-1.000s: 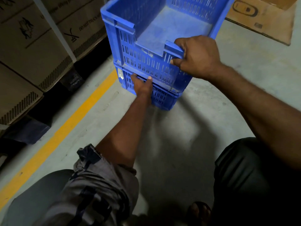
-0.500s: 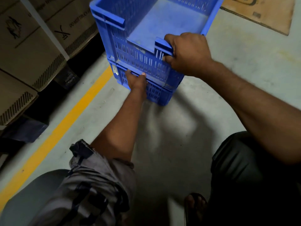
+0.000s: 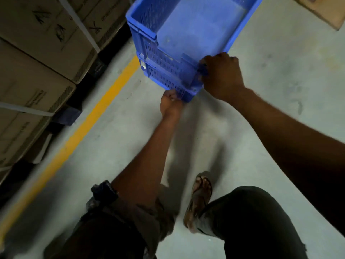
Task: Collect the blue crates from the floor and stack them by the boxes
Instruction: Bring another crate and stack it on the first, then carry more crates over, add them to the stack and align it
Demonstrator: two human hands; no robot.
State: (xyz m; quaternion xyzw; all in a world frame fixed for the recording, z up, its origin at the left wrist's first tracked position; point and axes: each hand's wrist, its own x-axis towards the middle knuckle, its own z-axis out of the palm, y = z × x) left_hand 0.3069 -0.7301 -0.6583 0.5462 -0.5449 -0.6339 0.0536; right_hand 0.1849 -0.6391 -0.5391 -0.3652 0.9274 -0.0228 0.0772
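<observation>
Just left: cardboard boxes (image 3: 39,58), yellow line (image 3: 89,124).

Both forearms are bare from the wrist to above the elbow. The left hand (image 3: 170,103) and right hand (image 3: 222,75) carry no gloves, rings or wristbands.

The left arm's sleeve (image 3: 104,191) is rolled up, forming a dark bunched cuff. Below the cuff, the shirt fabric (image 3: 141,217) is a muted grey-brown with creased folds.

Right of the sleeve, the trouser leg (image 3: 248,221) is dark, near black, and loose-fitting.

Between sleeve and trouser leg, one foot wears an open brown sandal (image 3: 198,199) with a toe-post strap; the toes are uncovered.
</observation>
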